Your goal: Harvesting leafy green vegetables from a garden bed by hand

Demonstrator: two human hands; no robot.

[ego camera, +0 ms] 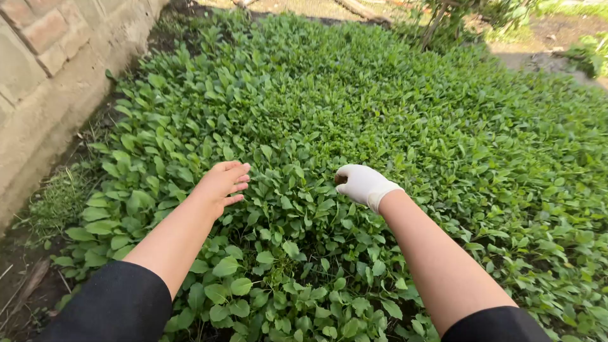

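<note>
Below both hands spreads the leafy green bed [380,126], thick and unpicked. Left hand [221,183] hovers flat, fingers together, empty; gloved right hand [362,185] curls loosely over leaves, nothing visibly gathered.

The place was an outdoor vegetable garden, a small plot beside a building. A dense bed of low leafy green plants [354,107] covered nearly the whole ground, growing thickly with broad oval leaves. Along the left edge ran a rough wall of brick and mortar [44,69], with a strip of bare dark soil [25,272] and thin grass at its foot. Beyond the bed, at the top, lay a bare earth path [544,60], some lengths of wood [361,9], and the thin stems of a shrub [443,25]. Daylight fell evenly over the leaves, and no roof or floor showed anywhere.
</note>
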